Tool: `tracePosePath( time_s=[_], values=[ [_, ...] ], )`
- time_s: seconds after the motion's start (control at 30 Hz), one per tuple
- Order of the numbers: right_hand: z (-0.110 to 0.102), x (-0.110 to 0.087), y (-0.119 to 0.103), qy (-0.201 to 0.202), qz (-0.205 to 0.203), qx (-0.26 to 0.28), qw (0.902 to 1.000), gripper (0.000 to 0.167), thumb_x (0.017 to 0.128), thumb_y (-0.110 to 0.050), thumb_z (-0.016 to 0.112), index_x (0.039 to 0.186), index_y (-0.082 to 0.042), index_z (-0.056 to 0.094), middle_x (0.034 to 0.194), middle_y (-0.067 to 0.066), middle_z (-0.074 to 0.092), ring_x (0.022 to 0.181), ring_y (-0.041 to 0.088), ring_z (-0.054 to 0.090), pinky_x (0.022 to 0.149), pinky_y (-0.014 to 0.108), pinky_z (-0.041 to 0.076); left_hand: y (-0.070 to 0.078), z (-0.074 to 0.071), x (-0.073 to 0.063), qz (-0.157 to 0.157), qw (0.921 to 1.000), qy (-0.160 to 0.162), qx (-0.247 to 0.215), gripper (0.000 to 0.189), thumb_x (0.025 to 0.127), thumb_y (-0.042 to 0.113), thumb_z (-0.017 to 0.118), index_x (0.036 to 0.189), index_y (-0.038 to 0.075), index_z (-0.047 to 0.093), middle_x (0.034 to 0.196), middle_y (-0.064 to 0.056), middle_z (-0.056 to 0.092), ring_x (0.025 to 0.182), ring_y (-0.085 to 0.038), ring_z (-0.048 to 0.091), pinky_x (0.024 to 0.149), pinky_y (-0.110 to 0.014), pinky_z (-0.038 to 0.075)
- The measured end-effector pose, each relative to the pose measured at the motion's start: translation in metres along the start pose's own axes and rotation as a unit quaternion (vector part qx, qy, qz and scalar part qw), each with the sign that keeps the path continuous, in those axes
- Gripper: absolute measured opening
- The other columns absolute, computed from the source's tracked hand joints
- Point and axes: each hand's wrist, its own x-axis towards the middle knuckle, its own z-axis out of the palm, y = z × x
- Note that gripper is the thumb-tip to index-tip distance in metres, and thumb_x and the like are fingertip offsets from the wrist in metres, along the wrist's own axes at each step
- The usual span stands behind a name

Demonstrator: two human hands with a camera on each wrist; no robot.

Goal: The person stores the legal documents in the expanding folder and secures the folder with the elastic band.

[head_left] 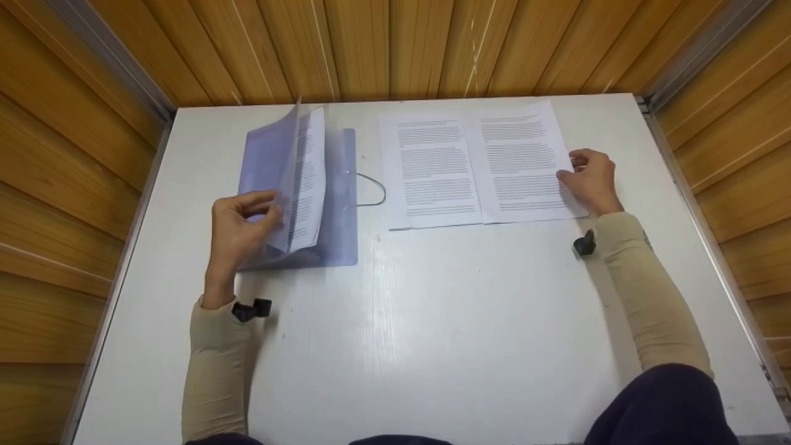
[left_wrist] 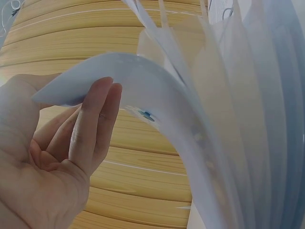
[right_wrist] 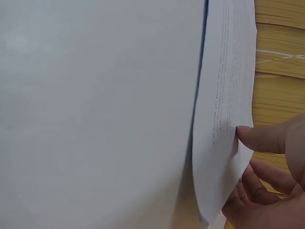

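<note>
Left hand [head_left: 238, 230] pinched a translucent bluish plastic leaf [left_wrist: 147, 88], and there, right hand [head_left: 593, 179] pinched a printed white paper sheet [head_left: 519, 162]!

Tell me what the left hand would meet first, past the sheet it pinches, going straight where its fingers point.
Most likely the printed paper standing in the open folder, just right of the plastic sheet that the left hand pinches; depth there is unclear.

The head view shows 1 folder [head_left: 340, 238] at 10 o'clock, 1 loop [head_left: 384, 189] at 11, 2 printed pages [head_left: 435, 168] at 2, 1 left hand [head_left: 233, 230] at 9 and 1 right hand [head_left: 594, 179] at 3.
</note>
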Motion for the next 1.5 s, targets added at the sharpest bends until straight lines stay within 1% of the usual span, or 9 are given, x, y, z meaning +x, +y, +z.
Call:
tracePosePath(
  time_s=[0.23,0.37,0.57,0.7,0.87,0.97,1.2,1.4,1.5],
  values=[
    [-0.001,0.0,-0.003,0.007,0.02,0.022,0.9995,0.054,0.101,-0.008,0.062,0.154,0.0,0.054,0.146,0.026,0.058,0.126,0.033,0.056,0.103,0.038,0.048,0.001,0.0,0.0,0.007,1.0,0.0,-0.001,0.021,0.089,-0.009,0.074,0.109,-0.007,0.081,0.1,-0.028,0.079,0.078,0.002,0.076,0.073,-0.014,0.06],
    [-0.002,-0.001,-0.002,0.009,0.024,0.03,0.9992,0.054,0.101,-0.011,0.063,0.155,-0.005,0.054,0.149,0.024,0.057,0.123,0.029,0.056,0.102,0.035,0.047,0.0,-0.001,0.0,0.009,1.0,0.001,0.0,0.021,0.088,-0.01,0.074,0.108,-0.007,0.081,0.1,-0.029,0.079,0.078,0.002,0.076,0.072,-0.014,0.06],
    [-0.005,-0.002,-0.001,0.023,0.015,0.043,0.9987,0.053,0.1,-0.009,0.065,0.153,-0.007,0.058,0.146,0.022,0.06,0.116,0.026,0.06,0.098,0.031,0.047,0.0,0.0,0.0,0.006,1.0,0.0,0.0,0.021,0.089,-0.009,0.073,0.108,-0.007,0.081,0.103,-0.027,0.079,0.079,0.001,0.076,0.071,-0.015,0.06],
    [-0.008,-0.003,-0.001,0.027,0.019,0.054,0.998,0.053,0.1,-0.01,0.066,0.153,-0.01,0.059,0.145,0.019,0.06,0.11,0.018,0.06,0.099,0.027,0.045,0.0,0.0,-0.001,0.004,1.0,0.001,0.001,0.021,0.089,-0.008,0.074,0.108,-0.005,0.082,0.103,-0.026,0.079,0.079,0.0,0.077,0.071,-0.016,0.06],
    [-0.013,-0.006,-0.002,0.022,0.032,0.085,0.9956,0.054,0.101,-0.011,0.067,0.154,-0.011,0.057,0.142,0.014,0.059,0.104,0.011,0.059,0.094,0.022,0.047,0.001,0.0,-0.001,0.001,1.0,0.003,0.005,0.022,0.089,-0.007,0.075,0.109,-0.004,0.082,0.103,-0.025,0.08,0.08,-0.001,0.077,0.071,-0.016,0.06],
    [-0.015,-0.007,-0.003,0.02,0.047,0.107,0.993,0.055,0.101,-0.011,0.068,0.155,-0.012,0.057,0.141,0.01,0.057,0.105,0.012,0.059,0.091,0.02,0.049,0.001,-0.001,-0.001,-0.001,1.0,0.004,0.003,0.022,0.089,-0.007,0.075,0.109,-0.004,0.082,0.104,-0.025,0.08,0.08,-0.001,0.077,0.072,-0.016,0.06],
    [-0.019,-0.012,-0.01,0.025,0.064,0.135,0.9884,0.053,0.101,-0.01,0.067,0.153,-0.016,0.059,0.142,0.006,0.058,0.119,0.016,0.053,0.098,0.024,0.046,0.002,-0.001,-0.001,-0.002,1.0,0.006,0.002,0.022,0.089,-0.007,0.075,0.109,-0.004,0.082,0.103,-0.025,0.08,0.08,-0.001,0.077,0.071,-0.015,0.06],
    [-0.023,-0.016,-0.015,0.025,0.071,0.166,0.9832,0.053,0.101,-0.008,0.069,0.153,-0.017,0.06,0.133,-0.001,0.059,0.113,0.014,0.055,0.09,0.017,0.049,0.002,-0.002,-0.001,0.001,1.0,0.007,-0.003,0.022,0.089,-0.007,0.074,0.109,-0.004,0.082,0.102,-0.026,0.08,0.079,-0.002,0.077,0.071,-0.016,0.06],
    [-0.025,-0.019,-0.016,0.022,0.072,0.174,0.9819,0.053,0.101,-0.008,0.07,0.152,-0.017,0.06,0.13,-0.004,0.059,0.111,0.013,0.057,0.088,0.016,0.049,0.003,-0.002,-0.001,0.002,1.0,0.007,0.0,0.022,0.089,-0.007,0.074,0.109,-0.005,0.082,0.103,-0.025,0.08,0.079,-0.001,0.077,0.073,-0.015,0.06]
  ],
)
